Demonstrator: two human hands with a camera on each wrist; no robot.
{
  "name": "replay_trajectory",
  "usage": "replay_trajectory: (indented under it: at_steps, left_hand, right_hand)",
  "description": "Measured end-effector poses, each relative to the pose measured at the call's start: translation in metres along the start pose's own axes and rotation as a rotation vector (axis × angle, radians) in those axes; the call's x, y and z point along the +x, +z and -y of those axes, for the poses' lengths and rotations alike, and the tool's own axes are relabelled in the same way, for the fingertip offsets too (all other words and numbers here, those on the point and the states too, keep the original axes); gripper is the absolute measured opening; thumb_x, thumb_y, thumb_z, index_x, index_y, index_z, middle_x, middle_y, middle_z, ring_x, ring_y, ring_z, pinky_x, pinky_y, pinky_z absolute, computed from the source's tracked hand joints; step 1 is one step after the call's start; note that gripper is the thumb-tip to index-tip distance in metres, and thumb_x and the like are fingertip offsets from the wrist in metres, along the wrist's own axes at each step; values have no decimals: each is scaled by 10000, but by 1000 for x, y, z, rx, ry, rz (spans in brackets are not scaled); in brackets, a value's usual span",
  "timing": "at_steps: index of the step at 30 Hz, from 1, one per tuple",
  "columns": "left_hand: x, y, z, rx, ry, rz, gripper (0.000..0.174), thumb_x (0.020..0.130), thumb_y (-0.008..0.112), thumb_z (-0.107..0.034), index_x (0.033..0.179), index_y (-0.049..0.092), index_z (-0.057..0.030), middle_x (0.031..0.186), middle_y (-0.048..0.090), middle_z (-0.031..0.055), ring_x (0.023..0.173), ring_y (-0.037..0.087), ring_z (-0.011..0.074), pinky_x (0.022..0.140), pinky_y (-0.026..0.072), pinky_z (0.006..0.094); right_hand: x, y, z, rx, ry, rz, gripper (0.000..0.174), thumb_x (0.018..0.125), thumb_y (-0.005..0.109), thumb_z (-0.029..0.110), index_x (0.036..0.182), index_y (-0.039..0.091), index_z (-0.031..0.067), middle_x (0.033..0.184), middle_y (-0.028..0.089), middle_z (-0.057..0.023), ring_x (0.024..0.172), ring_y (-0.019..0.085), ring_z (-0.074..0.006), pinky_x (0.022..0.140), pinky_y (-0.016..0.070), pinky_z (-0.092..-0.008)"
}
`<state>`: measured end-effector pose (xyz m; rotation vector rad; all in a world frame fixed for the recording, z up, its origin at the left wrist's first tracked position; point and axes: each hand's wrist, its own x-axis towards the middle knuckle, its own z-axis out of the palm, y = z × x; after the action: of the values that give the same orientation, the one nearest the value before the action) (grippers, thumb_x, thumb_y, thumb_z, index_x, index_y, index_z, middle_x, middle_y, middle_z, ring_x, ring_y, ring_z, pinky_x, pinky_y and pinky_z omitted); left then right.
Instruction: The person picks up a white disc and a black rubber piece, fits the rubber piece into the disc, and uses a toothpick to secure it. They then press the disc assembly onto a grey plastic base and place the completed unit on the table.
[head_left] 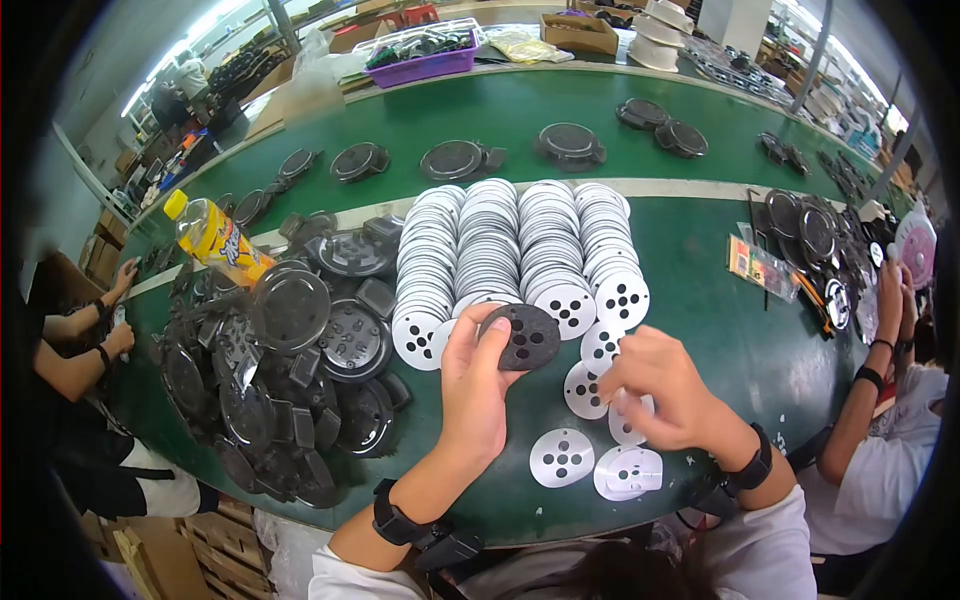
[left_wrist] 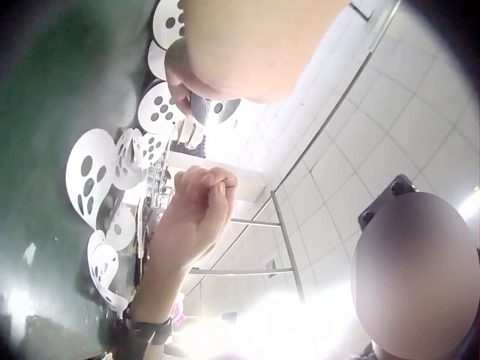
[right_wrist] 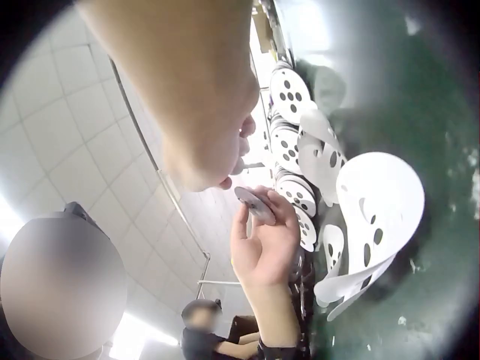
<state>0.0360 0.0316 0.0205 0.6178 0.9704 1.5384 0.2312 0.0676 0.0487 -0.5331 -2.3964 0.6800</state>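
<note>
My left hand (head_left: 476, 395) holds a dark round disc with several holes (head_left: 542, 345) by its left edge, thumb on top, above the rows of white discs. The disc also shows in the right wrist view, tilted in the left hand (right_wrist: 264, 251). To the right of it my right hand (head_left: 668, 392) is raised with curled fingers; in the left wrist view this hand (left_wrist: 196, 217) has the thumb against the fingers. Loose white holed discs (head_left: 548, 474) lie beneath and in front of it, some bent. Long overlapping rows of white discs (head_left: 487, 240) stand behind both hands.
A heap of black round housings (head_left: 275, 390) covers the table's left side, with a yellow-capped drink bottle (head_left: 215, 240) behind. More housings (head_left: 455, 160) sit along the green strip at the back. A packet (head_left: 765, 270) and black parts lie right. People sit on both sides.
</note>
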Motion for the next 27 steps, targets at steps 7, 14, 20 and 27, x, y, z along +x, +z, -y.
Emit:
replay_trajectory:
  at_steps: [7,14,20,27]
  left_hand:
    - [-10,6,9,25,23,179,127,901,492,-87,990,546,-14,955,601,65,894,558,114,833,427,261]
    - [-19,10,15,-69,-65,434,146,886,506,-137,974,556,-31,1230,452,81,1064,474,173,961,334,363]
    - [-19,7,17,-137,-86,539,156,885,530,-203,954,570,-69,1264,358,50,1222,322,190,1019,209,361]
    - [-20,7,18,-182,-100,661,174,907,452,-168,1041,526,-87,1278,348,56,1220,305,182,1014,211,356]
  right_hand:
    - [-7,19,-12,385,209,-212,117,869,364,-50,893,468,-3,758,548,-98,600,506,-171,659,418,-282]
    - [-13,14,-15,903,221,-173,50,884,417,40,930,422,22,950,504,-109,879,473,-148,811,385,-268]
    - [-9,16,1,1186,383,-21,432,669,748,144,970,448,66,1059,446,-35,921,390,-112,833,319,-255]
    - [-10,18,9,1144,465,-42,546,623,820,209,1009,467,54,1025,444,-11,928,393,-113,835,314,-259]
